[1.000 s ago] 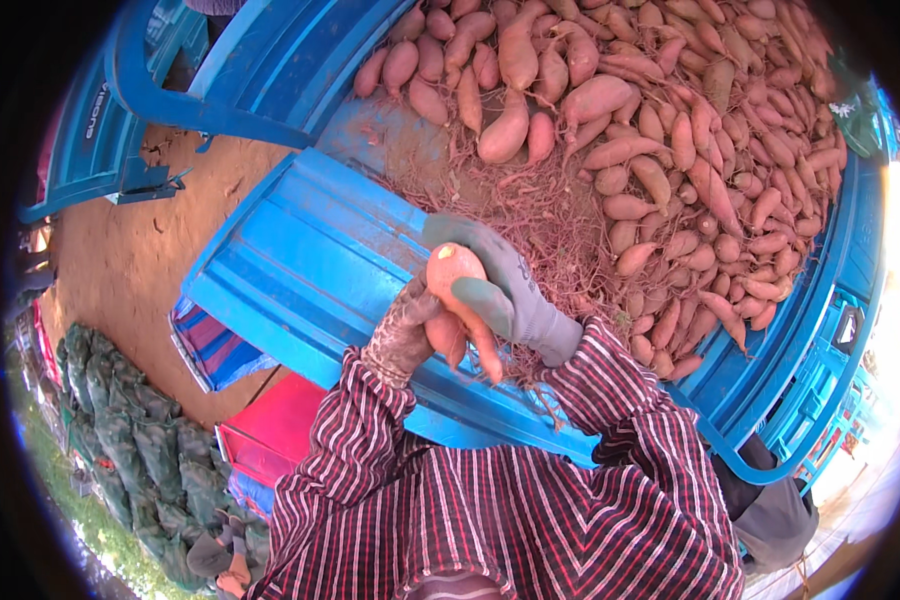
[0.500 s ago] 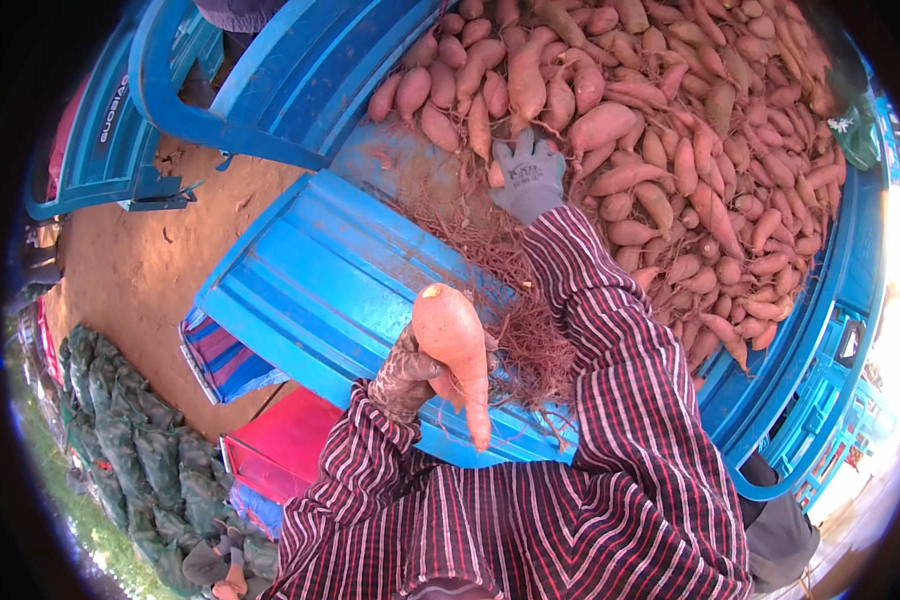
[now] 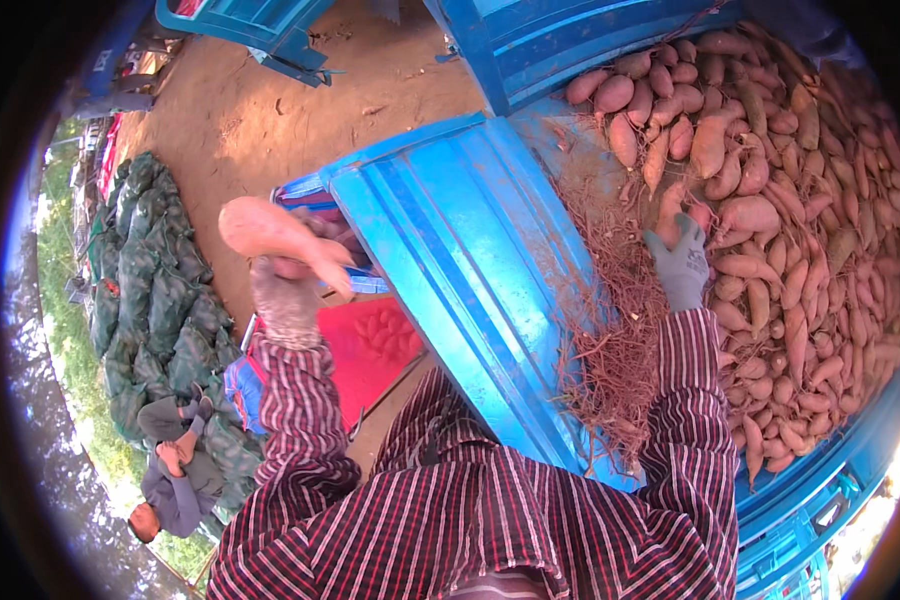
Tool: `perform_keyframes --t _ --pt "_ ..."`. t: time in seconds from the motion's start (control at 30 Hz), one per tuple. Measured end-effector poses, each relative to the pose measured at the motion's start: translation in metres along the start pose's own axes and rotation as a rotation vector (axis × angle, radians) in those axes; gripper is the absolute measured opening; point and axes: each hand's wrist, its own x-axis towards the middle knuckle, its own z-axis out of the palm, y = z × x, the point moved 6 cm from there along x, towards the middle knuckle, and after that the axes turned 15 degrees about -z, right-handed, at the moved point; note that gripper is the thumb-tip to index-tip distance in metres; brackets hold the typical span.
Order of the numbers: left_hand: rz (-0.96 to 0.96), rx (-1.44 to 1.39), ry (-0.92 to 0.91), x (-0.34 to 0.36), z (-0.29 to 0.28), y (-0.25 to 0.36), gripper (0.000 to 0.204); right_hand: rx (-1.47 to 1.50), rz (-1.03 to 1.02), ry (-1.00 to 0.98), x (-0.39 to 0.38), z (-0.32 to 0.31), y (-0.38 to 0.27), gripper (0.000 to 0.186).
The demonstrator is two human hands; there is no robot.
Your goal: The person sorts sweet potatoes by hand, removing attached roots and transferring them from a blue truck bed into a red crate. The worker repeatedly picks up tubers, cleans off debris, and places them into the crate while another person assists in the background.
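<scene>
My left hand, in a mottled, dirty glove, is closed on a large pale-pink sweet potato with a thin tail. It is held out over the left side, beside a striped bag with sweet potatoes in it; motion smears this hand a little. My right hand, in a grey glove, reaches to the near edge of the heap of sweet potatoes. Its thumb and fingers close round a slim sweet potato. Loose reddish roots lie just left of that wrist.
A blue metal flap slopes down from the blue truck bed. Below the bag is a red container with sweet potatoes. Filled green mesh sacks are stacked on the far left, with a seated person against them. Bare earth lies beyond.
My left hand has swung left with its sweet potato, from in front of my body to beside the striped bag. The view has turned left; my right hand remains at the heap's edge.
</scene>
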Motion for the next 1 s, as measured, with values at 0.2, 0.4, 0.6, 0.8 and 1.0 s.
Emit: perform_keyframes --t 0.2,0.4,0.6,0.8,1.0 --pt "0.204 0.313 0.440 -0.004 -0.085 0.061 0.048 0.033 -0.035 0.098 -0.001 0.014 0.002 0.075" --pt "-0.011 -0.231 -0.238 0.013 0.041 -0.014 0.066 1.568 0.263 0.366 -0.074 0.001 0.004 0.059" --pt "-0.499 -0.197 -0.283 0.029 0.174 -0.191 0.067 2.075 0.341 0.297 -0.127 -0.015 -0.049 0.067" --pt "-0.760 0.059 -0.062 0.022 0.185 -0.256 0.070 1.424 0.296 0.240 -0.146 -0.025 -0.083 0.067" --pt "-0.783 -0.007 -0.100 0.025 0.186 -0.266 0.068 1.436 0.401 0.302 -0.162 -0.023 -0.108 0.070"
